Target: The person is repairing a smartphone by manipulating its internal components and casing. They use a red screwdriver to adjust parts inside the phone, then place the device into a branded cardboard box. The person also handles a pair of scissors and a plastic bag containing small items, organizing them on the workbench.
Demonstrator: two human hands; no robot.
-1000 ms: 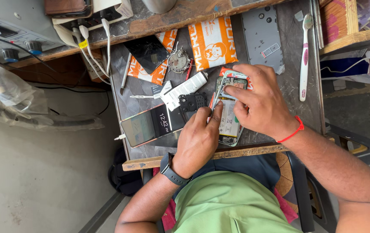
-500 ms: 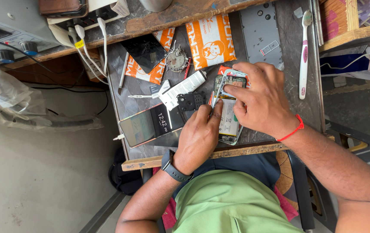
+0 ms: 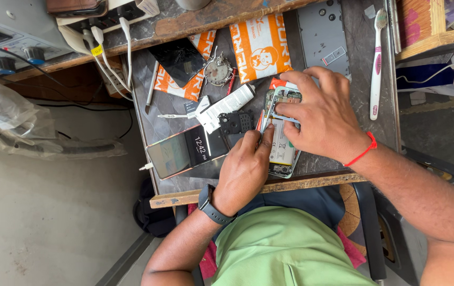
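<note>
The opened smartphone lies flat on the workbench; our right hand pinches its top steady, so our left hand grips its edge.

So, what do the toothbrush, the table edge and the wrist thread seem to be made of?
Toothbrush: glossy white and pink plastic, probably, with pale bristles at its top end. Table edge: bare wood, judging by its grain and worn, chipped surface. Thread: thin red cord, likely cotton or nylon; too small to tell which.
</note>
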